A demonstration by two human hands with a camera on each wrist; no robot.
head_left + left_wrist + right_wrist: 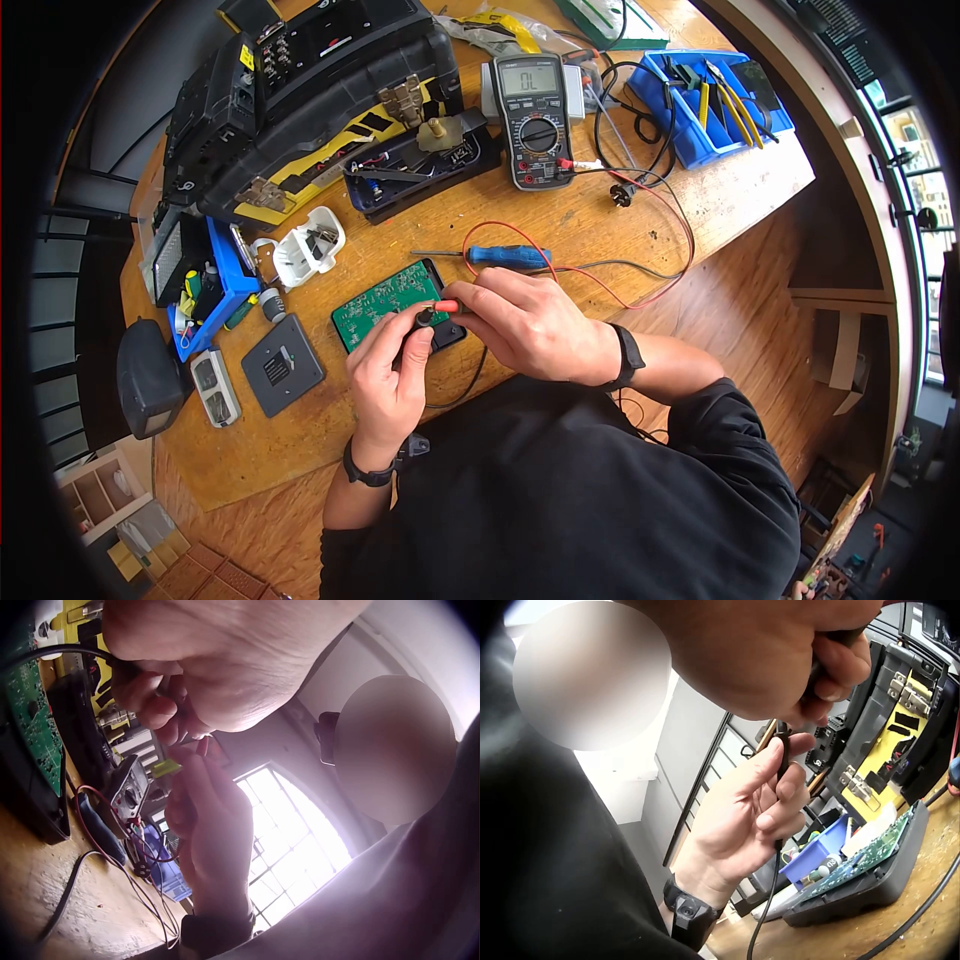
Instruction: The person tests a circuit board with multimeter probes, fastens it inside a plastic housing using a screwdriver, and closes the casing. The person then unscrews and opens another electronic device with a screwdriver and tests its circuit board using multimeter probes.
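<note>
Over the green circuit board (pixel 375 305), my two hands meet fingertip to fingertip. My left hand (pixel 388 378) pinches a black cable plug (pixel 783 761), and its thin black cable (pixel 766 907) hangs below the palm. Between the fingers of my right hand (pixel 545 325) is a red test probe (pixel 446 306), its front end right at the plug's tip. A black piece (pixel 821 671) also shows inside the curled right fingers in the right wrist view. The board sits in a black plastic housing (pixel 455 334). Beyond the hands, the multimeter (pixel 535 130) reads "OL".
A blue screwdriver (pixel 510 257) lies just past the right hand, with red and black leads looping around it. Farther back stand a large black toolbox (pixel 330 90) and a blue bin (pixel 700 145) with pliers. A dark cover plate (pixel 283 366) and white tray (pixel 308 248) lie left.
</note>
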